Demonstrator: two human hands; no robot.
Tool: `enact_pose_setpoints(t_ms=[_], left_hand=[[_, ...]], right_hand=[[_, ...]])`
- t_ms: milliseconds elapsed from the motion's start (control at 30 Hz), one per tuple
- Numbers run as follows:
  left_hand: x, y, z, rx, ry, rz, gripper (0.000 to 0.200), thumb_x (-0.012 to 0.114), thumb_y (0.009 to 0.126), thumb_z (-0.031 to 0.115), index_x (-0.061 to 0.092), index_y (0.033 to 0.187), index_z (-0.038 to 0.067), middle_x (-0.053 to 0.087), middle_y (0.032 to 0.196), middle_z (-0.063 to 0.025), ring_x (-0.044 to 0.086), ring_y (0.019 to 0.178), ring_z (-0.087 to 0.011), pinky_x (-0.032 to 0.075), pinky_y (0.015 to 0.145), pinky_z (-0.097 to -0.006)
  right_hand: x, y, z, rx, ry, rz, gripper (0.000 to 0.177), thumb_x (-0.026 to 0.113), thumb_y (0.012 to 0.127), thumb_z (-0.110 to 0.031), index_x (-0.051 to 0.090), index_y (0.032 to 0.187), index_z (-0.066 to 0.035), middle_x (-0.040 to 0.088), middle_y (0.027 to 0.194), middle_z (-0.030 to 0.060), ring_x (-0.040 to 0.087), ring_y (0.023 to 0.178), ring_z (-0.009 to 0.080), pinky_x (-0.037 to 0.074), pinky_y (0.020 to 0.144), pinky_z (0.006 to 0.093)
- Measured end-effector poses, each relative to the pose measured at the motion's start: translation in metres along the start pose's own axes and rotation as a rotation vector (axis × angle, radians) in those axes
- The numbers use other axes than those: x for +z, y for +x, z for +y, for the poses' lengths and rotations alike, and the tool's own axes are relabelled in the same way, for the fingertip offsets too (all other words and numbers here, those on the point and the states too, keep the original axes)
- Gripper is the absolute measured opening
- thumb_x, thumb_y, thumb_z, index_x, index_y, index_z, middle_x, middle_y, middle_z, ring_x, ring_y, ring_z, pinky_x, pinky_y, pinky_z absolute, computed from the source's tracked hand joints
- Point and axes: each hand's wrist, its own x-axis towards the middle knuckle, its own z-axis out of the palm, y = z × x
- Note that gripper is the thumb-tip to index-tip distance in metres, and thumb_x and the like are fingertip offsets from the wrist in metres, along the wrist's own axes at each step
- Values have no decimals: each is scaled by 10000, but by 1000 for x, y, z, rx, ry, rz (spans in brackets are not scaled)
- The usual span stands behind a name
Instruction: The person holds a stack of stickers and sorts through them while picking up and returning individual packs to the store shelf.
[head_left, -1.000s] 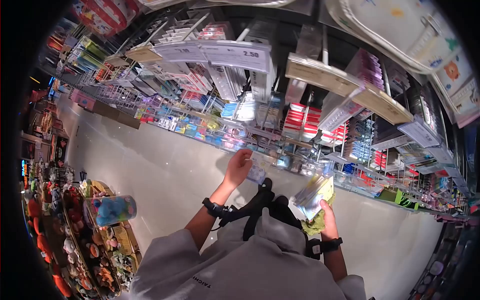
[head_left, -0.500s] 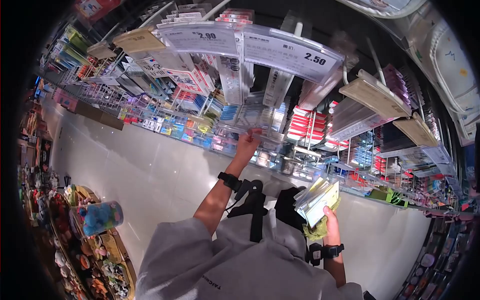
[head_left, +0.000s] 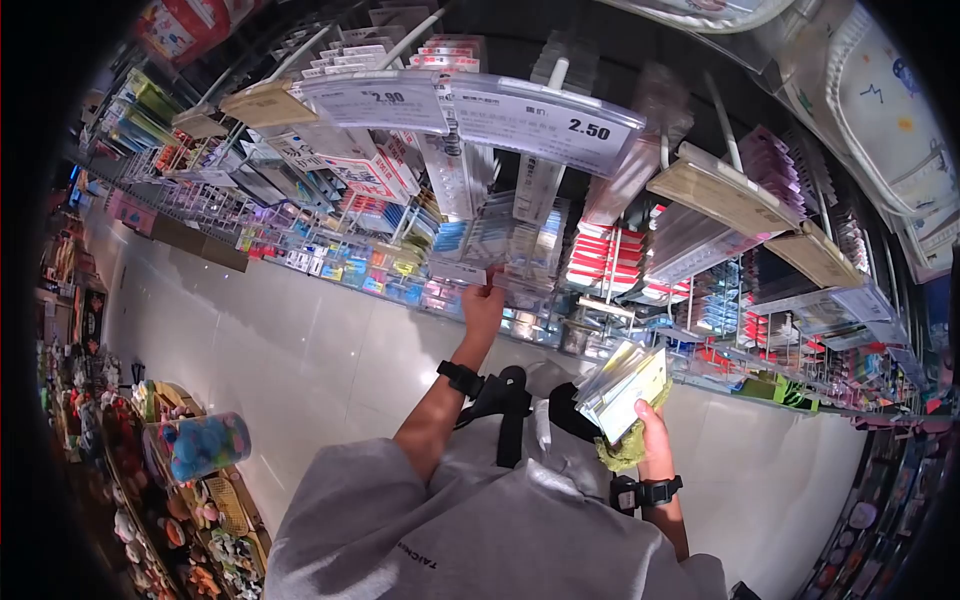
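Observation:
My left hand (head_left: 483, 308) is at the shelf, fingers pinched together at the lower front of a row of clear hanging packets (head_left: 492, 235). What sits between its fingertips is too small to make out. A clear label holder (head_left: 458, 270) lies just left of the fingertips. In my right hand (head_left: 655, 440), held out in front of my body, is a fanned stack of flat packets (head_left: 625, 388), the thumb pressed on its near edge. A crumpled yellow-green cloth (head_left: 625, 450) is gripped beneath the stack.
Price labels (head_left: 545, 125) stick out from the hooks above my left hand. Red-and-white packets (head_left: 605, 258) hang to its right. Behind on the left are a tub of blue items (head_left: 205, 442) and shelves of plush toys (head_left: 165, 520). The tiled floor (head_left: 300, 350) runs between the shelves.
My left hand has drawn back slightly, down and left, its fingers now curled more tightly. The stack in my right hand has shifted a little up and left. The view has moved slightly.

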Motion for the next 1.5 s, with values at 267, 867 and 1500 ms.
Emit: enact_pose_setpoints(t_ms=[267, 867, 1500], left_hand=[[0, 3, -10, 71, -150, -35, 299, 442, 725, -83, 522, 1002, -3, 581, 874, -26, 430, 600, -6, 325, 510, -146], [3, 3, -2, 142, -106, -113, 103, 525, 818, 77, 508, 903, 21, 573, 813, -27, 494, 703, -50, 385, 614, -182], [-3, 1, 10, 22, -38, -193, 251, 510, 789, 8, 523, 1039, 3, 568, 848, -21, 498, 766, -57, 395, 666, -191]], right_hand=[[5, 3, 0, 10, -75, -2, 598, 617, 709, -293, 382, 1173, 1, 510, 1054, 94, 507, 947, 206, 410, 819, 312], [7, 9, 1, 38, -75, -37, 610, 617, 706, -288, 367, 1185, -6, 504, 1054, 95, 505, 945, 202, 418, 802, 308], [-2, 10, 6, 23, -44, -16, 578, 631, 699, -307, 412, 1137, 1, 538, 986, 91, 542, 868, 193, 448, 753, 296]])
